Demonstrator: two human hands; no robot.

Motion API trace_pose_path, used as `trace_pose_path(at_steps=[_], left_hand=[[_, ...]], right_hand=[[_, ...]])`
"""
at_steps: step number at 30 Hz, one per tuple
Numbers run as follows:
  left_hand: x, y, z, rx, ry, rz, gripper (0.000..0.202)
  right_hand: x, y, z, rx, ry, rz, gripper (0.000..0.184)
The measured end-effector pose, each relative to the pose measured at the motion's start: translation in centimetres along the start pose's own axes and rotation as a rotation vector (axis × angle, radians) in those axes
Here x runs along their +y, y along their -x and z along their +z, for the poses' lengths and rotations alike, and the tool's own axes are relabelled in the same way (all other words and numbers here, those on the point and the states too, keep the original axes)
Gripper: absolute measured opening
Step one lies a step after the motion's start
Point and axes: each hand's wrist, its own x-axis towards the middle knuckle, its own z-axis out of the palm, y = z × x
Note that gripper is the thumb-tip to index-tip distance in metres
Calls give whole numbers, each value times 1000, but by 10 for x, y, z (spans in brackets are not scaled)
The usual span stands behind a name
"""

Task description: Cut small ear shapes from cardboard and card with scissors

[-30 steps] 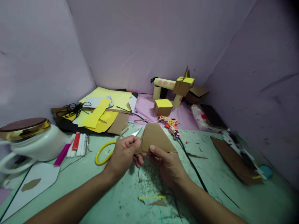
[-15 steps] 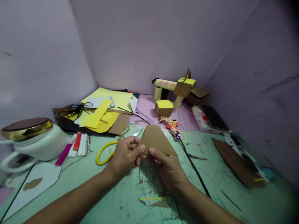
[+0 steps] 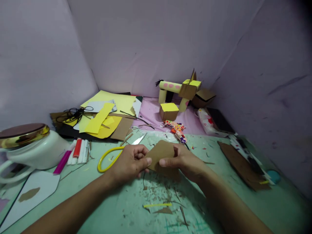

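A brown piece of cardboard [image 3: 161, 156] is held up between my two hands over the green tabletop. My left hand [image 3: 135, 161] pinches its left edge, thumb on the near face. On the other side, my right hand [image 3: 181, 161] grips the right part with its thumb across the face and the fingers behind. The cardboard's lower part is blurred. Just beyond my left hand lie scissors [image 3: 107, 159] with yellow handles, their blade pointing away. A glue gun [image 3: 176, 128] wrapped in floral fabric rests past the cardboard, its black cord partly hidden by my right hand.
A yellow-spotted cardboard animal [image 3: 174, 87] stands at the back beside a small box [image 3: 168, 112]. Yellow paper sheets [image 3: 104, 122], markers [image 3: 79, 152] and a white mug [image 3: 46, 149] are on the left. A cardboard strip [image 3: 241, 165] lies right; scraps [image 3: 163, 210] litter the front.
The cardboard has turned and tilted between my hands. My right hand has moved from its lower edge up to its right side. My left hand keeps its pinch.
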Motion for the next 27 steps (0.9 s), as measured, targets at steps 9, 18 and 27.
trace_pose_path(at_steps=[9,18,27], left_hand=[[-5,-4,-1,-15,-15,-17,14],[-11,-5,-2,-29,65,-60,21],[-4,-4,-3,49,-62,-32,23]], right_hand=[[16,-3,15,156,-73,-39,32],[11,1,19,130,-85,-44,23],[12,-2,15,208,-112,-75,25]])
